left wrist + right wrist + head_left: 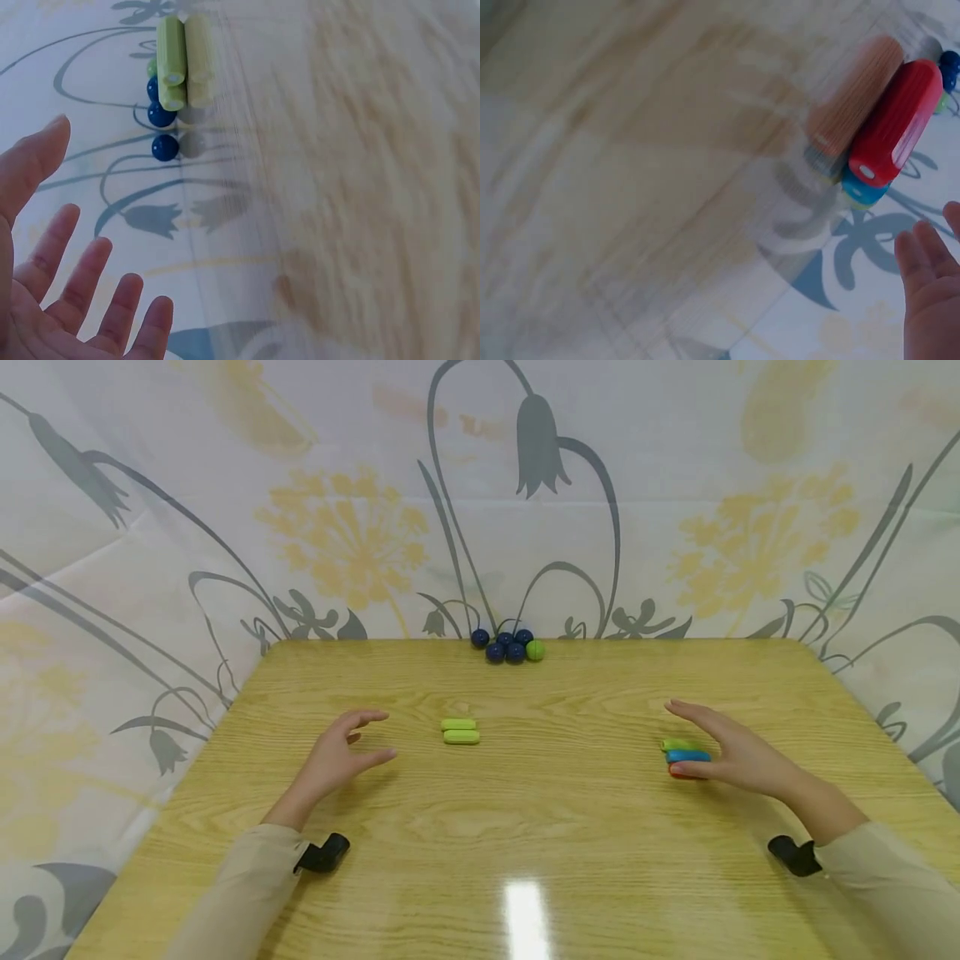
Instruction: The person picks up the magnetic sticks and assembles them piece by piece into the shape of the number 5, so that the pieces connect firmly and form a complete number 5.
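My left hand (337,758) hovers over the table's left half, thumb and fingers spread and holding nothing. To its right lie two short lime-green cylinders (461,737), side by side; the left wrist view shows the nearer one faceted. My right hand (738,756) is stretched over the right half with thumb and fingers apart. Just beyond its thumb are three similar short pieces in a row: a green one (678,745), a blue one (684,756) and a red one (896,124). The thumb partly covers the red piece in the head view, while the right wrist view shows a gap between fingers and pieces.
At the back edge of the wooden table (570,827) sit several dark blue balls (495,652) and a green ball (535,650), close together. A patterned cloth (480,510) hangs directly behind. Each wrist carries a black camera mount (326,853).
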Demonstrator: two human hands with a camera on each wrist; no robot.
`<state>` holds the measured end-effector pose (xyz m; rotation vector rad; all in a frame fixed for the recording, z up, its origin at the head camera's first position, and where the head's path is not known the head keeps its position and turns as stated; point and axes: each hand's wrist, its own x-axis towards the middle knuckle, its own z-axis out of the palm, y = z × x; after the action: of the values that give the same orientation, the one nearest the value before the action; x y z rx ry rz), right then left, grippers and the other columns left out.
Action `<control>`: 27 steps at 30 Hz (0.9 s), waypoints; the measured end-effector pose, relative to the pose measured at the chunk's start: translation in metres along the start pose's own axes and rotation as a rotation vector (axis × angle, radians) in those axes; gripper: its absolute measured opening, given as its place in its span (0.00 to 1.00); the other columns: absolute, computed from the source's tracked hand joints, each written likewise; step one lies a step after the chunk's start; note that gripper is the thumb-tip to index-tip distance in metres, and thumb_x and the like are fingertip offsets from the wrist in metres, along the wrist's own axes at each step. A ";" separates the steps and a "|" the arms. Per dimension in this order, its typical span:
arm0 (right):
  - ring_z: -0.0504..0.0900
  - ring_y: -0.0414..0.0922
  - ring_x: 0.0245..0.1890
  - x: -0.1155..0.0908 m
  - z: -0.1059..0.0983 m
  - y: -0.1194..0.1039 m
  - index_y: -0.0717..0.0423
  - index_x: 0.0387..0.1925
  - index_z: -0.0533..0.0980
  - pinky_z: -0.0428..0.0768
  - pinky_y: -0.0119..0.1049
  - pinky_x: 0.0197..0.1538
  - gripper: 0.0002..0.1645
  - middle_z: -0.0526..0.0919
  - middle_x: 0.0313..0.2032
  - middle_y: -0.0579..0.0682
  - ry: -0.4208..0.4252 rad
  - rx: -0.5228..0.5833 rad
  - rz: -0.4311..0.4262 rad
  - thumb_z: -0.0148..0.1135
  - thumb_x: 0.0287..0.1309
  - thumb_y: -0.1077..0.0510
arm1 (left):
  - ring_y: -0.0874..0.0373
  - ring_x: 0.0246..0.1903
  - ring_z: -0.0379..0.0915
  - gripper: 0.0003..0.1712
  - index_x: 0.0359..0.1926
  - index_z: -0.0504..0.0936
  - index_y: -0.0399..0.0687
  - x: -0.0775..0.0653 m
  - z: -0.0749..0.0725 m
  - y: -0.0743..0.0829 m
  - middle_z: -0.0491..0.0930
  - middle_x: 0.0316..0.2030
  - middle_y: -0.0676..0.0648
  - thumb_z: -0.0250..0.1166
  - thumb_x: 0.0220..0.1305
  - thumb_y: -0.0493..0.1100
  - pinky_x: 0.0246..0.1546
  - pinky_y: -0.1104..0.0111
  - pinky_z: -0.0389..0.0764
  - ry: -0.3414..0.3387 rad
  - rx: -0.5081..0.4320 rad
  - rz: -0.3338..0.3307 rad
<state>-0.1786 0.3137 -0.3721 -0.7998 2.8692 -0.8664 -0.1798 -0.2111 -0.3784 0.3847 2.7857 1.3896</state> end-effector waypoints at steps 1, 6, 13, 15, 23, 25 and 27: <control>0.54 0.67 0.63 0.002 0.001 -0.001 0.57 0.70 0.54 0.59 0.66 0.54 0.50 0.56 0.66 0.64 -0.007 0.004 -0.001 0.69 0.51 0.49 | 0.40 0.59 0.59 0.33 0.60 0.70 0.39 0.000 0.001 0.001 0.66 0.59 0.39 0.70 0.55 0.44 0.59 0.51 0.62 0.001 -0.009 -0.004; 0.55 0.66 0.63 0.009 0.006 -0.001 0.59 0.69 0.56 0.60 0.65 0.55 0.48 0.57 0.66 0.64 -0.015 -0.001 -0.025 0.68 0.53 0.49 | 0.40 0.57 0.61 0.29 0.57 0.74 0.38 0.003 0.006 0.004 0.69 0.55 0.38 0.70 0.56 0.44 0.58 0.51 0.64 0.006 -0.033 -0.005; 0.56 0.66 0.63 0.018 0.012 -0.003 0.64 0.67 0.58 0.60 0.64 0.56 0.47 0.58 0.65 0.65 -0.025 -0.002 -0.056 0.68 0.53 0.49 | 0.41 0.55 0.64 0.24 0.52 0.76 0.37 0.007 0.013 0.004 0.73 0.51 0.40 0.69 0.56 0.43 0.57 0.53 0.67 -0.025 -0.047 -0.030; 0.56 0.66 0.63 0.021 0.013 -0.004 0.65 0.66 0.59 0.61 0.63 0.56 0.46 0.58 0.65 0.65 -0.026 0.002 -0.063 0.68 0.52 0.49 | 0.41 0.55 0.65 0.23 0.51 0.77 0.37 0.009 0.015 0.005 0.73 0.51 0.40 0.69 0.56 0.43 0.56 0.54 0.68 -0.030 -0.053 -0.030; 0.59 0.64 0.62 0.031 0.017 -0.008 0.64 0.64 0.62 0.62 0.62 0.57 0.44 0.63 0.63 0.64 -0.019 -0.008 -0.084 0.69 0.51 0.48 | 0.43 0.54 0.67 0.22 0.49 0.78 0.37 0.015 0.024 0.008 0.75 0.49 0.40 0.69 0.56 0.42 0.55 0.55 0.70 -0.062 -0.064 -0.012; 0.60 0.64 0.61 0.033 0.017 -0.009 0.64 0.64 0.63 0.62 0.61 0.57 0.43 0.64 0.62 0.64 -0.022 -0.013 -0.085 0.68 0.52 0.48 | 0.43 0.54 0.67 0.22 0.49 0.78 0.37 0.017 0.026 0.009 0.76 0.49 0.40 0.69 0.56 0.43 0.55 0.55 0.70 -0.068 -0.064 -0.013; 0.61 0.63 0.61 0.035 0.017 -0.010 0.63 0.63 0.64 0.62 0.60 0.57 0.42 0.65 0.62 0.63 -0.026 -0.017 -0.083 0.68 0.52 0.48 | 0.44 0.53 0.68 0.22 0.50 0.78 0.38 0.019 0.029 0.010 0.76 0.49 0.40 0.69 0.56 0.43 0.54 0.55 0.70 -0.075 -0.067 -0.013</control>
<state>-0.2006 0.2808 -0.3777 -0.9305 2.8429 -0.8347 -0.1928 -0.1787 -0.3863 0.4079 2.6697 1.4307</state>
